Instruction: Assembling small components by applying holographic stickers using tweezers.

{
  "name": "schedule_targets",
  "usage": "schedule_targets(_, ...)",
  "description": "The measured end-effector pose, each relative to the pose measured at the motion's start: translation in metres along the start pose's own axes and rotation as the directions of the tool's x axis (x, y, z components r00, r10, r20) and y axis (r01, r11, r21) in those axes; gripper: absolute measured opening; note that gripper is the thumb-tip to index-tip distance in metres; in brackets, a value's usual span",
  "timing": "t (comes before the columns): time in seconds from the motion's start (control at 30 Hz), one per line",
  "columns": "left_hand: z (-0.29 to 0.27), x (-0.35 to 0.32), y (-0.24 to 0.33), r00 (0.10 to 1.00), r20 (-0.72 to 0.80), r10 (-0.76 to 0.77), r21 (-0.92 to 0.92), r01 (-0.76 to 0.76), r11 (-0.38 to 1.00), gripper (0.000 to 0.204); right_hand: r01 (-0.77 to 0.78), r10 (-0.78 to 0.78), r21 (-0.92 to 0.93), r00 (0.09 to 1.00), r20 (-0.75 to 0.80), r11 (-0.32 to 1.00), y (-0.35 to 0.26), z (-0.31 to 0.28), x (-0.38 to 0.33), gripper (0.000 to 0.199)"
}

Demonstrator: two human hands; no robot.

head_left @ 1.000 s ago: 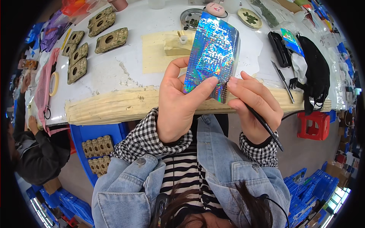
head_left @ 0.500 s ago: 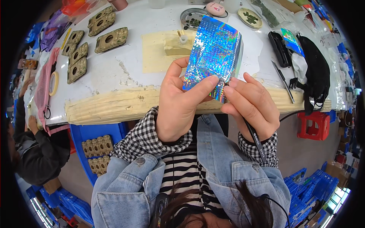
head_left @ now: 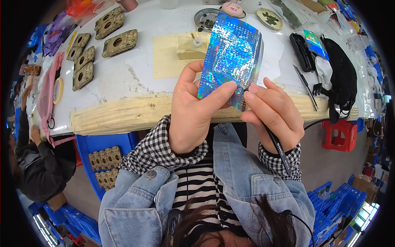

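A shiny blue holographic foil packet (head_left: 231, 57) is held up over the front edge of the table. My left hand (head_left: 194, 105) grips it low on the left side, thumb across its front, fingers behind. In my right hand (head_left: 276, 115), black tweezers (head_left: 279, 148) lie between the fingers and thumb, their back end pointing down toward my cuff. The dark tip meets the packet's lower right edge, close to my left thumb. Whether anything sits in the tip is too small to tell.
Camouflage-patterned model tank hulls (head_left: 120, 43) stand at left on the table. A foam block (head_left: 191, 48) holds a small cup; beyond are a dish of dark parts (head_left: 205, 19) and a round tray of green pieces (head_left: 270, 19). A black pen (head_left: 306, 88) lies right. A blue tray (head_left: 92, 144) holds more hulls.
The packet has tilted slightly, so its reflections differ. My right hand and the tweezers have shifted a little down and to the right. My left hand stays nearly still.
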State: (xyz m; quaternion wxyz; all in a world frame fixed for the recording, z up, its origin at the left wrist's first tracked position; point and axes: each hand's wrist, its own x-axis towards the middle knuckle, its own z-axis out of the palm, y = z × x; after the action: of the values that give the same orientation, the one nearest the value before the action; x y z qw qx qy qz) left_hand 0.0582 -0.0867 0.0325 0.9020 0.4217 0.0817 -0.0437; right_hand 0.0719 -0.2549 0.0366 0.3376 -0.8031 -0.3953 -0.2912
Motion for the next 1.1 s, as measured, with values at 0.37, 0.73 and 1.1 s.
schedule_targets(0.37,0.0,0.0,-0.002,1.0,0.004,0.013,-0.008,-0.013,1.0,0.044,0.016,-0.016,-0.004,1.0,0.002,1.0,0.001,0.0,-0.001,0.033)
schedule_targets(0.73,-0.003,0.0,-0.002,0.999,-0.027,0.04,0.021,-0.04,0.999,0.044,-0.078,0.081,0.083,0.996,-0.044,0.994,0.005,-0.012,-0.006,0.03)
schedule_targets(1.1,-0.011,0.002,-0.001,0.989,-0.035,0.144,0.024,-0.143,0.989,0.044,-0.288,0.286,-0.016,0.941,0.181,0.958,0.061,-0.031,-0.027,0.022)
